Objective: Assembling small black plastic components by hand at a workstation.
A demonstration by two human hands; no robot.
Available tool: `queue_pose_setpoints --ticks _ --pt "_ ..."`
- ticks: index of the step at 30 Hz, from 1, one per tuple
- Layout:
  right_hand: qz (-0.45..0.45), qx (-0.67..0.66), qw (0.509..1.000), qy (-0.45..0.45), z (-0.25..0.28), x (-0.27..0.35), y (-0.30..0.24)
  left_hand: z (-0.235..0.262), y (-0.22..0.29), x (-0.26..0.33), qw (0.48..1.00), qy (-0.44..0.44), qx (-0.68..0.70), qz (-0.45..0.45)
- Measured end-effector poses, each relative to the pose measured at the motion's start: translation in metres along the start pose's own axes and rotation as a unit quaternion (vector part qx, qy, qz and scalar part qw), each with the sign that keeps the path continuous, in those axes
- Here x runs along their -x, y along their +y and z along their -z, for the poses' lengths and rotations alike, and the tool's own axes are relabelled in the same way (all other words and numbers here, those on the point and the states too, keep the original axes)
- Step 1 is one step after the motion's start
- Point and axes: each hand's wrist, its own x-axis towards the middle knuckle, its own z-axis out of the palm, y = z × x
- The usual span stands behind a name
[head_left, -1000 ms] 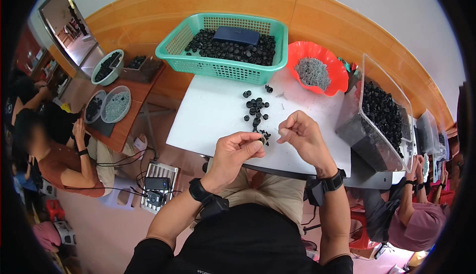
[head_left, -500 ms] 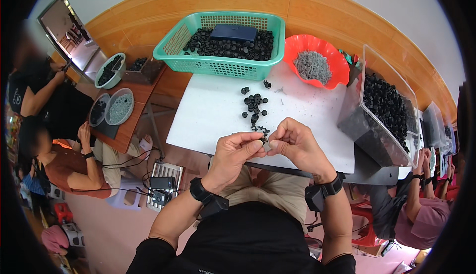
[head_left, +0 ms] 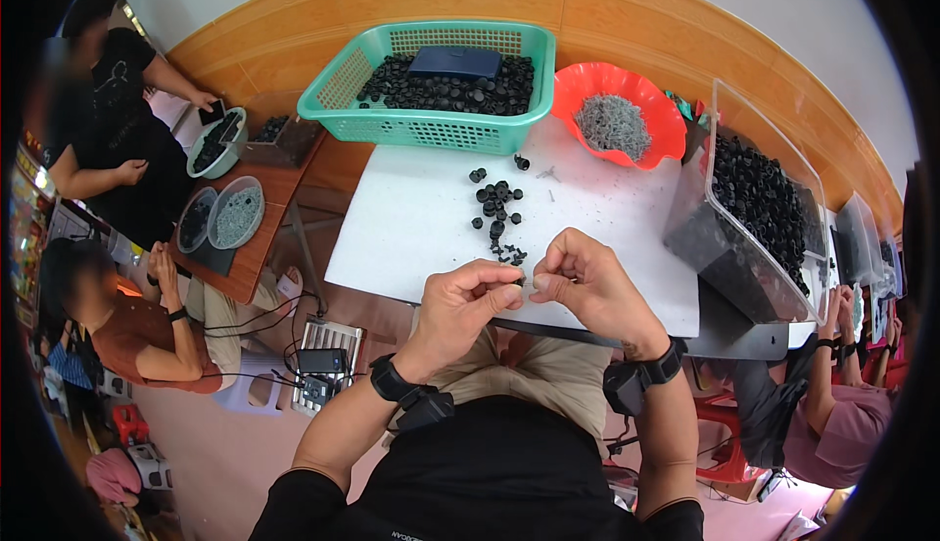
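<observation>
My left hand [head_left: 467, 304] and my right hand [head_left: 586, 286] meet over the front edge of the white table top [head_left: 411, 218]. Thumb and forefinger of each are pinched together, the tips close to one another. A small dark piece shows at the left fingertips, mostly covered, so its kind is unclear. Nothing can be made out between the right fingertips. Just beyond the hands lie several tiny black parts [head_left: 507, 252], and farther off a cluster of round black plastic caps [head_left: 497, 194]. A few thin grey pins [head_left: 546, 173] lie beside them.
At the back stands a green basket [head_left: 421, 131] of black caps with a dark blue box on them. Right of it sit a red scalloped bowl [head_left: 669, 128] of grey pins and a clear bin [head_left: 725, 262] of black parts. People work at tables left and right.
My hands keep nearly the same pinched pose at the table edge. The view has shifted slightly. At the far left, the standing person has straightened and reaches toward the bowl on the brown table.
</observation>
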Motion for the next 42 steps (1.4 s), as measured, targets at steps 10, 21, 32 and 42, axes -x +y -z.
queue_pose_setpoints --ticks 10,21,32,42 --pt "0.057 0.085 0.993 0.057 -0.013 0.005 -0.001 -0.008 -0.002 0.002 1.0 0.014 0.011 -0.024" --pt "0.068 0.014 0.994 0.083 -0.018 0.01 0.005 -0.009 0.005 0.003 0.978 0.018 0.192 0.081" --pt "0.175 0.066 0.979 0.081 -0.018 0.012 0.011 -0.006 0.002 0.004 0.956 -0.019 0.268 0.12" --pt "0.228 0.084 0.964 0.105 -0.021 0.012 0.023 -0.01 0.007 0.002 0.94 -0.028 0.31 0.144"
